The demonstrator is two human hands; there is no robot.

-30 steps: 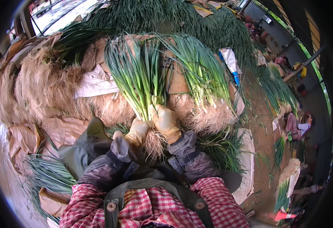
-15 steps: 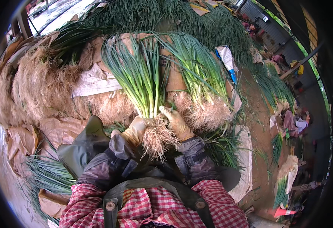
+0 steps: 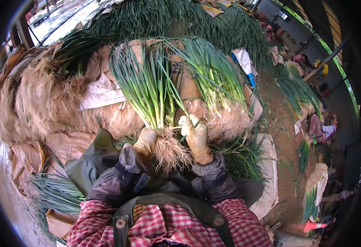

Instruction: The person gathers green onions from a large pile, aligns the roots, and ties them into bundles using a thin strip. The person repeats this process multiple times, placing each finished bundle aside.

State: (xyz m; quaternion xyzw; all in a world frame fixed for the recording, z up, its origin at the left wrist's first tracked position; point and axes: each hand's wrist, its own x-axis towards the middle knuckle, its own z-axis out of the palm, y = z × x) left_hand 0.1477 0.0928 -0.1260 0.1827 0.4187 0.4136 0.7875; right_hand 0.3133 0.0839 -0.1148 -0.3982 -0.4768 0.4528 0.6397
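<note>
A bunch of green onions (image 3: 155, 96) lies before me, leaves pointing away and shaggy pale roots toward my lap. Wearing a cream glove, my left hand (image 3: 146, 142) is wrapped round the white stem ends at the bunch's left side. My right hand (image 3: 197, 139), gloved too, is closed just right of the bunch. It pinches a thin green onion leaf that slants down from the bunch; the leaf's lower end is partly hidden by the fingers. A second bunch of green onions (image 3: 217, 82) rests to the right, its roots (image 3: 229, 123) beside my right hand.
Rooty onion bundles (image 3: 44, 94) are piled at the left, partly under a pale cloth (image 3: 102, 94). A heap of green leaves (image 3: 180, 20) spans the back. A white-and-blue packet (image 3: 244, 64) lies right. Loose onions (image 3: 57, 191) lie lower left. Other people are at the far right.
My right hand has moved off the stem ends, slightly rightward, drawing a thin leaf away from the bunch. My left hand still grips the stems.
</note>
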